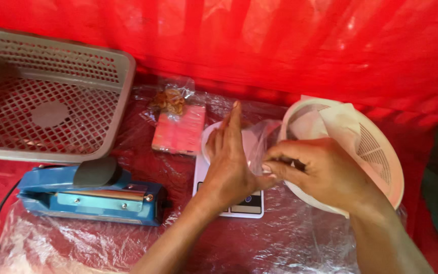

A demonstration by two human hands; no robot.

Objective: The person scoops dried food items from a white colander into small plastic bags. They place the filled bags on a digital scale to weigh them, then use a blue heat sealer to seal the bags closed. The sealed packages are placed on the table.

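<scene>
Left hand (227,161), fingers flat, and pinching right hand (316,172) hold clear bag (260,144) over scale (231,203), beside white colander (376,152) and pink packet (178,133).

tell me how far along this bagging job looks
Done: nothing sealed shows; the grey perforated plastic basket looks empty. In hand: the left hand and right hand hold a small clear plastic bag over the white digital scale, beside the round white slotted bowl. Left: the blue heat sealer sits untouched.
</scene>
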